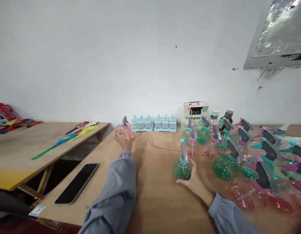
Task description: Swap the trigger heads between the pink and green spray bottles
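My left hand is at the far left corner of the table, right against a small pink spray bottle with a grey and pink trigger head. Its fingers are spread on the bottle's left side and do not look wrapped round it; part of the bottle is hidden behind the hand. My right hand grips a round green spray bottle from its right side, thumb low in front and fingers behind. That bottle stands upright, its grey and turquoise head pointing away.
Several green and pink spray bottles crowd the table's right side. Two light-blue ice-pop moulds and a printed box stand along the wall. A phone lies at the left edge. Across a gap, another table holds colourful flat items.
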Motion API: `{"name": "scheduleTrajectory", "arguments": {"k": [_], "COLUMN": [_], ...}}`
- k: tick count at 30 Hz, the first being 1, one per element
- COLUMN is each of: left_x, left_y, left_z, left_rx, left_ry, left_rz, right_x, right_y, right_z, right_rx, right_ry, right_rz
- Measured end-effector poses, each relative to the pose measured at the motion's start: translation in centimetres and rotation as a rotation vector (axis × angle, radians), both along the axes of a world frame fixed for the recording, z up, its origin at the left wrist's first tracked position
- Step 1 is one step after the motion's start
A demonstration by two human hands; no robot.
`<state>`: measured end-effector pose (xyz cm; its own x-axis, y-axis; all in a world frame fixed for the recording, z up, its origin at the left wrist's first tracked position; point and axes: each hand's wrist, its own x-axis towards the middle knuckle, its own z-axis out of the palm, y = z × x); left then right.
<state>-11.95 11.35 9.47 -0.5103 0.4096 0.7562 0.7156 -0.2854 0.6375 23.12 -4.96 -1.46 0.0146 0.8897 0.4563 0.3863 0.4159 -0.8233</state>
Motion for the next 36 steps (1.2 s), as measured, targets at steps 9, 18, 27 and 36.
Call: {"name": "scheduleTrajectory", "arguments": {"k": [9,18,27,36], "left_x": [14.4,16.3,14.9,14.7], "left_y": [-11.5,-13.8,-14.3,-14.1], "left_z": [-2.0,-1.3,-0.4,-0.1], "left_rx": [-0.273,-0.414,-0.624,-0.768], "left_ry": [0.254,-0.284,-0.538,-0.761], "left_rz": [-1.347,-1.232,-1.495,-1.611], "right_x": [-2.1,-0.2,1.8,2.6], "right_y": [-1.1,1.4,8.6,8.7], "right_z": [0.4,0.9,2.0,1.1], "right_rx": [-0.121,0.407,0.448,0.354], "right_ry": [-0.121,-0.052,-0.174,-0.182], "right_rz": [0.174,-0.173,-0.63,-0.546]}}
